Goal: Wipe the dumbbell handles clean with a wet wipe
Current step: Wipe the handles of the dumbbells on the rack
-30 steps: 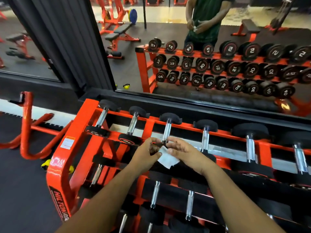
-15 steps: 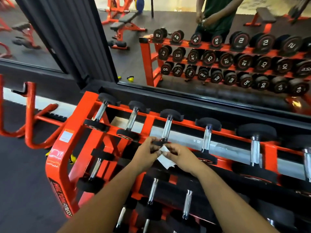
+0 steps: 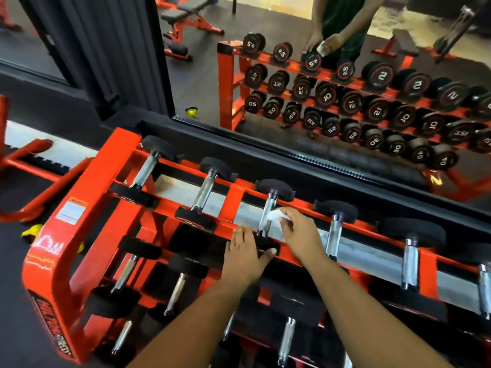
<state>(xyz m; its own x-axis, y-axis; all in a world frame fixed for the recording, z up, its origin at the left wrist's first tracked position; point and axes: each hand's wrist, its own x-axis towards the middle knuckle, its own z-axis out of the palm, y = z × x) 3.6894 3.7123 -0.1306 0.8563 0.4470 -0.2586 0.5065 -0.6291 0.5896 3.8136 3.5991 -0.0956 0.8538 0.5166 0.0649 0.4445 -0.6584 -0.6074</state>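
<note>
Low in the frame, two bare forearms reach up over the orange rack. Left hand at centre clasps the near black head of the third top-row dumbbell, thumb curled under it. Just above, right hand pinches a crumpled white wet wipe against that dumbbell's chrome handle. Further dumbbells line the row either side. Up top, the mirror reflects it all.
</note>
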